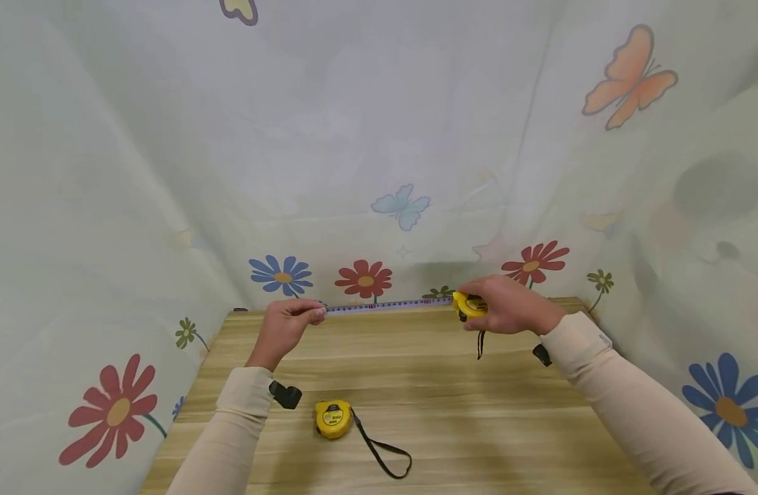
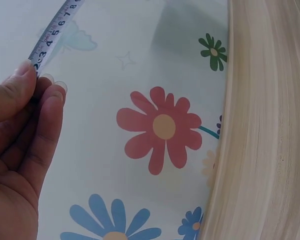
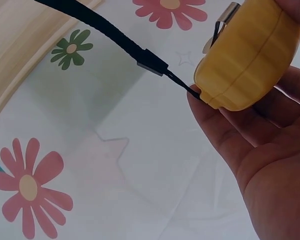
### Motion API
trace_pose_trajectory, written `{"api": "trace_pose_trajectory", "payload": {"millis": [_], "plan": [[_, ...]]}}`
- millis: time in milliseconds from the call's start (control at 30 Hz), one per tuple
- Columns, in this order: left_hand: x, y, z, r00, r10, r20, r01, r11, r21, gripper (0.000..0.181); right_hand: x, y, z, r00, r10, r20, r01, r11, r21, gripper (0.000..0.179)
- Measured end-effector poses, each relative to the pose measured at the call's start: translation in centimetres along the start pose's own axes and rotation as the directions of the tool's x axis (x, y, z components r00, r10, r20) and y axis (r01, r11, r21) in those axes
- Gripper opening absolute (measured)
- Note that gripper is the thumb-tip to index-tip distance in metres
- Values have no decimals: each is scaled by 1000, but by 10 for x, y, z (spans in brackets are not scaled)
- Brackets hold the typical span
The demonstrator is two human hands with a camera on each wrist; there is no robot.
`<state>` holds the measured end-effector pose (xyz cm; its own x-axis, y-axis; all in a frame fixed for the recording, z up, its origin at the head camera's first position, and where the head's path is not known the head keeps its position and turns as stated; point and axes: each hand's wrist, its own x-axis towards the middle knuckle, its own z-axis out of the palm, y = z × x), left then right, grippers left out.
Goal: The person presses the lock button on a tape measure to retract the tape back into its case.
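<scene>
My right hand (image 1: 509, 306) grips a yellow tape measure (image 1: 468, 306), whose case fills the upper right of the right wrist view. A black wrist strap (image 3: 110, 35) hangs from that case. Between the hands runs the pulled-out white blade (image 1: 385, 305), nearly level near the table's far edge. My left hand (image 1: 286, 326) pinches the blade's free end between thumb and fingers; in the left wrist view the blade (image 2: 52, 37) shows its printed numbers, and the fingers hide its tip. Nearer me, a second yellow tape measure (image 1: 333, 419) lies on the table with its black strap (image 1: 382, 450) looped to the right.
The wood-grain table (image 1: 466, 412) spreads under both arms. A pale curtain (image 1: 354, 137) printed with flowers and butterflies hangs behind the table and along both sides. Black wrist mounts (image 1: 285, 394) sit at the sleeves.
</scene>
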<state>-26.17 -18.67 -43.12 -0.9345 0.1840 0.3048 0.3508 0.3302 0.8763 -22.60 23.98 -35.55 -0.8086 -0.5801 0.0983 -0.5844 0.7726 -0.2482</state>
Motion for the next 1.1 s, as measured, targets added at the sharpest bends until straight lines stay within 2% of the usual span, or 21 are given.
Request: {"api": "trace_pose_trajectory", "payload": {"millis": [233,567,1100], "plan": [[2,1,6,1000,-12,7,12,1000,-3,14,0,0,0,1000,0,-1,0,1000,-9,57],[5,2,9,1000,20,11,-20,1000,9,14,-4,1,-4,1000,-10,-11,10,1000,4,52],[5,8,13,999,29,35,-29,1000,-4,21,-7,-3,-10,1000,-12,-8,11,1000,-10,53]]}}
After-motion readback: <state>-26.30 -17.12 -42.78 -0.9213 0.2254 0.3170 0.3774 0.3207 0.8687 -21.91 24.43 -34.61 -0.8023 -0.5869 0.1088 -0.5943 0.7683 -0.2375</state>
